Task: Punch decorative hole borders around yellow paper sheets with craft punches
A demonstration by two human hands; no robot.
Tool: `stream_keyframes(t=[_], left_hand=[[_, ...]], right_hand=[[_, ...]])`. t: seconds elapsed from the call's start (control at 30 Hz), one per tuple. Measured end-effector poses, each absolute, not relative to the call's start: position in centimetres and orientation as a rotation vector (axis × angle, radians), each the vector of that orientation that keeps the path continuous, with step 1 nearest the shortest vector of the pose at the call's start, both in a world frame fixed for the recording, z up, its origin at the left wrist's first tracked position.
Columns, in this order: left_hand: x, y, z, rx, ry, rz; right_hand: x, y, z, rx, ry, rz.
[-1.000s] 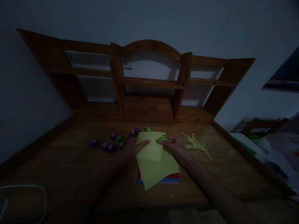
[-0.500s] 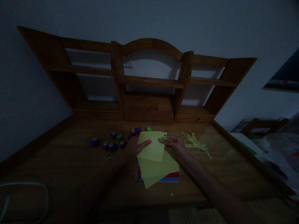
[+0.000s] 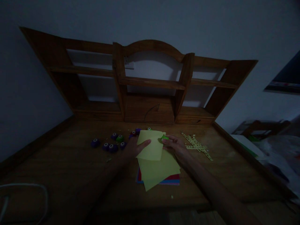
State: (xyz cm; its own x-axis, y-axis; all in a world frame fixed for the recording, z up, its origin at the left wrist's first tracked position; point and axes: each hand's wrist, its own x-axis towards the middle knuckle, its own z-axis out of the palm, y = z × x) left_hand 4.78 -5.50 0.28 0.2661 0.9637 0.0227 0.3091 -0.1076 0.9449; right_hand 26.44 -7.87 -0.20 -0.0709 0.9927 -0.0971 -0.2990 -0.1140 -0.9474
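My left hand grips a yellow sheet of paper at its left edge, thumb lying on top. At the sheet's upper right corner, my right hand is closed on a small green craft punch. The punch sits at the paper's right edge; how far the paper goes into it cannot be made out. Below lie more yellow sheets on a stack of coloured paper with red, blue and pink edges.
Several purple craft punches and a green punch stand left of the paper. Yellow strips full of punched holes lie crossed at the right. A wooden shelf closes off the desk's back. A white cable loops at the left front.
The held sheet and my left hand have shifted slightly left and up. The green punch in my right hand has turned a little, showing more of its body.
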Motion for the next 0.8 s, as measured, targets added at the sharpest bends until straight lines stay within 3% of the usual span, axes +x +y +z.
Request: stream_keyframes(t=[0.37,0.8], left_hand=[[4.7,-5.7,1.3,1.542,1.212,0.946],[4.6,-5.6,0.9,1.475,1.165,0.92]], right_hand=[[28.6,-6.8,0.1,-0.791,-0.811,1.436],[28.7,-6.9,0.3,-0.839,-0.807,1.439]])
